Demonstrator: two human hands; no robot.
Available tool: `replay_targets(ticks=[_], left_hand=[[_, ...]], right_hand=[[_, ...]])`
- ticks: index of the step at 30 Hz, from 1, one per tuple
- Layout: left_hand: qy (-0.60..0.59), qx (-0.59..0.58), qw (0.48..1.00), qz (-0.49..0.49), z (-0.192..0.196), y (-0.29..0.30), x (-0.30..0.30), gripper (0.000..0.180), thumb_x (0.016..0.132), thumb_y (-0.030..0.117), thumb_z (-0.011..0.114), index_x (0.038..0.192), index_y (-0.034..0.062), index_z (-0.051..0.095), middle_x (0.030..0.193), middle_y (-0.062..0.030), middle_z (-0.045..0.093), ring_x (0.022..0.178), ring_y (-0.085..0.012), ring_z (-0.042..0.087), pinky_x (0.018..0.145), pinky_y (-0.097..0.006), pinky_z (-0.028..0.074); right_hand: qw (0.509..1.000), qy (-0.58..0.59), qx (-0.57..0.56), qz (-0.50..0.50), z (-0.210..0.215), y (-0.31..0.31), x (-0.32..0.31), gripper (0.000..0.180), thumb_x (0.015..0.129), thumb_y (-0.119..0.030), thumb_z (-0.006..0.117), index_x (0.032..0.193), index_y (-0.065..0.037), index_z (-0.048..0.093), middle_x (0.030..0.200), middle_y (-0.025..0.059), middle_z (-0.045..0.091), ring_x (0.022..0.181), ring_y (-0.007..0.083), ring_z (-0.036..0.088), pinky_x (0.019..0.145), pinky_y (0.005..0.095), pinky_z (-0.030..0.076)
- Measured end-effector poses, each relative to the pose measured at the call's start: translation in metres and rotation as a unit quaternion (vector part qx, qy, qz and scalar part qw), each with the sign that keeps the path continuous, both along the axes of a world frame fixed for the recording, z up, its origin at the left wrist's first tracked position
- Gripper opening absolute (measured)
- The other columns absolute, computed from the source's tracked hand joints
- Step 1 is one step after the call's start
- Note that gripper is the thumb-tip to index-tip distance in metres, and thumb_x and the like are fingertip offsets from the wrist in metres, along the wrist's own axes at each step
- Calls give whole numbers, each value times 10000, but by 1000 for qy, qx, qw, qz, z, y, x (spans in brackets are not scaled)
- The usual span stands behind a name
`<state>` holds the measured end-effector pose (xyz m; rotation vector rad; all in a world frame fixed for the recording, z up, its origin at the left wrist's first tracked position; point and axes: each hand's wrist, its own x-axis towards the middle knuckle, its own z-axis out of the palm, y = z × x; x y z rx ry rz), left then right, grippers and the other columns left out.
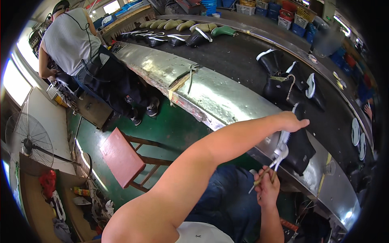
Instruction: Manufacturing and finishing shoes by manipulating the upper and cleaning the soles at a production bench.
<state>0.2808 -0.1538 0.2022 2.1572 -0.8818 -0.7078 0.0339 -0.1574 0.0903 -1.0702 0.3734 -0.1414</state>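
Observation:
My left hand is closed around the foot end of a black boot, thumb pointing right; its other fingers are largely hidden. The boot lies across the metal edge of the bench, its shaft toward me. From beside the left hand, a white strip with a ridged edge hangs in a loop down toward my right hand. The right hand is closed on a thin tool with a brownish handle and a narrow pale tip pointing lower left. Whether those fingers also pinch the strip, I cannot tell.
Black boots with white soles stand on the dark belt; olive boots line its far end. A metal ledge edges it. Left are a red-topped stool, a fan and a person facing away.

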Motion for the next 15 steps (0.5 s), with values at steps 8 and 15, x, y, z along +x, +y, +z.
replay_targets(ticks=[8, 15], left_hand=[[-1, -14, 999, 42, -26, -27, 19, 590, 743, 358, 901, 1100, -81, 735, 1060, -200, 746, 966, -282, 731, 916, -358, 564], [297, -35, 951, -76, -17, -27, 27, 608, 903, 242, 787, 1412, 27, 533, 1329, -113, 646, 1230, -240, 621, 1089, -394, 470]], right_hand=[[968, 46, -172, 178, -11, 7, -56, 278, 1035, -164, 578, 1264, -8, 595, 1076, 79, 669, 765, 139, 657, 692, 299, 574], [966, 122, -217, 69, -12, -38, -149, 269, 1001, -142, 601, 1238, -16, 597, 913, 64, 661, 669, 125, 637, 642, 303, 544]])
